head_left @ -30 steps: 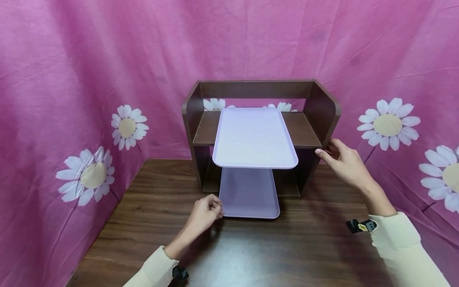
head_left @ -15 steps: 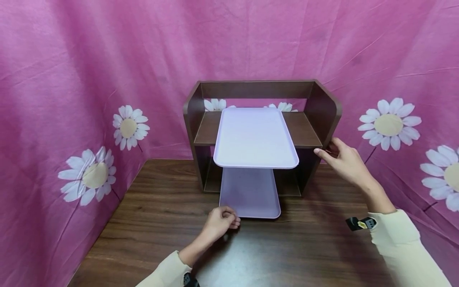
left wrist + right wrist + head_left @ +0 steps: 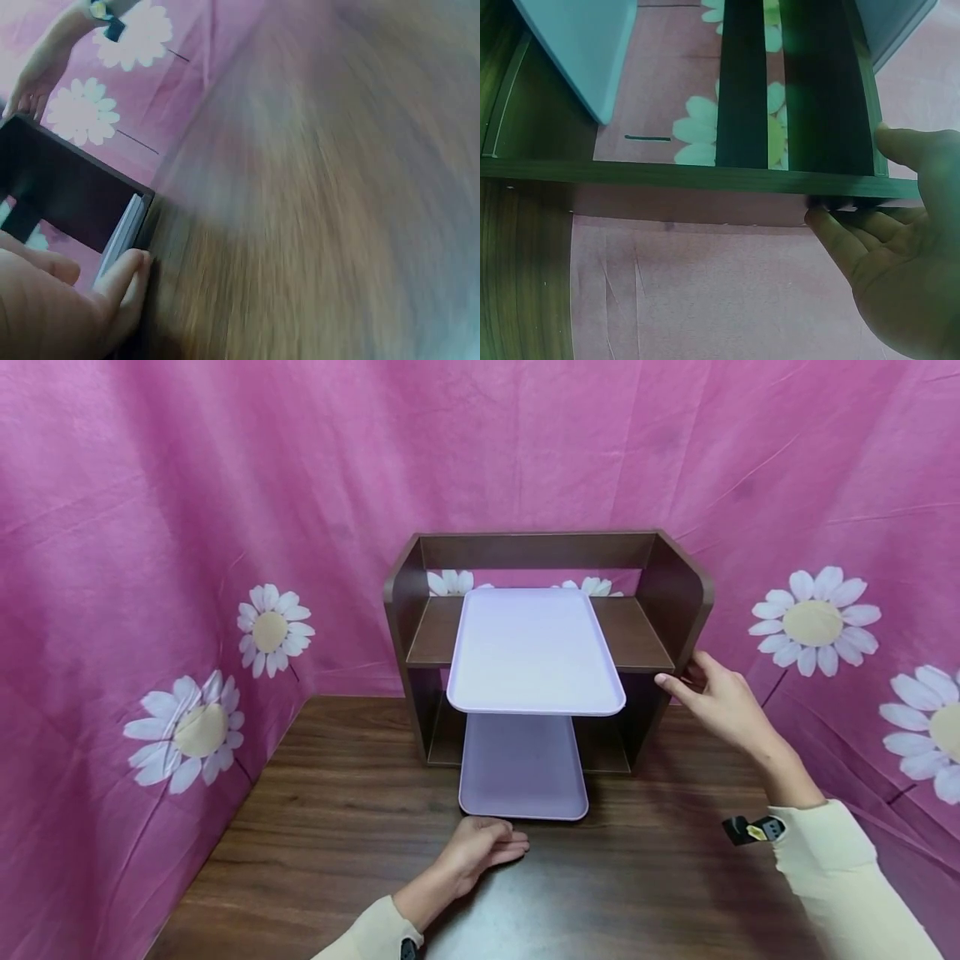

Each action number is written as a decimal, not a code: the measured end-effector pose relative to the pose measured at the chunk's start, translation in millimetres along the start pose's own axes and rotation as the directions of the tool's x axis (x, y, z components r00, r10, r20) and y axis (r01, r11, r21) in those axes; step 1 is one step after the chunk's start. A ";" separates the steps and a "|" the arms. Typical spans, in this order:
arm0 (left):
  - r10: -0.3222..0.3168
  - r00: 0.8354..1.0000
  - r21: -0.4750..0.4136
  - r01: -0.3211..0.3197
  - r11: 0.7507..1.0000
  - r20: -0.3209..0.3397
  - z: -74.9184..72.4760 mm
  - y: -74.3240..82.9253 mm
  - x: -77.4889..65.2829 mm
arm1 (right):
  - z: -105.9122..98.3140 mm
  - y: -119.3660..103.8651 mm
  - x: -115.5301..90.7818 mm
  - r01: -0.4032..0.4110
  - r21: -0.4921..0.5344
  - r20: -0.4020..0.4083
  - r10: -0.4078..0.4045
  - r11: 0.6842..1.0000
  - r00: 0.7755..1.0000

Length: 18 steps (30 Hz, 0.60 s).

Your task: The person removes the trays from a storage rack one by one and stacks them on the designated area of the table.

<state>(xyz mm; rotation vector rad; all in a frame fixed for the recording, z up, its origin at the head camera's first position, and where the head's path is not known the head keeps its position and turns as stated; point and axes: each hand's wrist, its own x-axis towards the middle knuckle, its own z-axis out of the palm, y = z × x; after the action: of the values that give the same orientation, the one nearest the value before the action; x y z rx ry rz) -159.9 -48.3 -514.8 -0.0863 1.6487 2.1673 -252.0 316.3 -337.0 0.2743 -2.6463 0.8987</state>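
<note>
A dark brown two-level desk shelf [image 3: 534, 552] stands on the wooden table. A light lilac rectangular tray [image 3: 536, 652] lies on its upper level and juts out over the front. Below it, a second lilac tray [image 3: 523, 777] reaches from the lower level onto the tabletop side. My left hand [image 3: 480, 853] is at this lower tray's front left corner, fingers loosely extended along its front edge. My right hand [image 3: 900, 225] holds the shelf's right side panel, thumb at the front edge and fingers on the outer face. Those fingertips are partly hidden behind the panel in the head view.
The brown wood table [image 3: 322, 827] extends in front and to the left of the shelf. A pink curtain [image 3: 540, 443] with white daisies hangs close behind and on both sides. The side panel [image 3: 667, 176] shows edge-on in the right wrist view.
My left hand has slid from the lower tray's left edge round to its front, moving right and nearer, with its fingers straightening. My right hand stays on the side panel; the trays keep their places.
</note>
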 end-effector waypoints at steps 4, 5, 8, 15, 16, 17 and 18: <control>-0.019 1.000 -0.167 0.020 0.986 0.009 2.2 -3.9 3.1 | 2.9 0.6 0.7 0.004 -0.021 -0.021 -0.005 1.000 1.000; -0.016 1.000 -0.201 0.017 0.979 0.007 3.2 -4.4 3.9 | 3.4 0.7 0.8 0.003 -0.025 -0.026 -0.004 1.000 1.000; -0.003 1.000 -0.287 0.000 0.958 -0.008 6.4 -5.5 6.1 | 5.0 0.2 1.6 0.003 -0.032 -0.036 -0.004 0.999 0.999; 0.045 0.993 -0.384 -0.082 0.920 -0.105 13.8 -5.3 8.2 | 6.4 -1.5 2.4 0.002 -0.035 -0.055 -0.004 0.999 0.998; 0.050 0.992 -0.391 -0.093 0.916 -0.120 14.6 -5.4 8.7 | 6.4 -1.6 2.5 0.003 -0.039 -0.058 -0.005 0.999 0.998; 0.055 0.990 -0.399 -0.105 0.911 -0.133 15.5 -5.4 8.8 | 6.3 -1.5 2.6 0.001 -0.040 -0.059 -0.004 0.999 0.998; 0.060 0.988 -0.407 -0.114 0.906 -0.144 16.2 -5.3 9.4 | 6.1 -1.4 2.7 0.000 -0.042 -0.061 -0.002 0.999 0.998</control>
<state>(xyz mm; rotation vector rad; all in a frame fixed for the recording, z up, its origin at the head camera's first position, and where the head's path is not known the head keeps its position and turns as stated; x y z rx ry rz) -163.4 -29.4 -517.5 -0.2846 1.2443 2.6000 -255.7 311.2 -339.8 0.2341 -2.6055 0.8361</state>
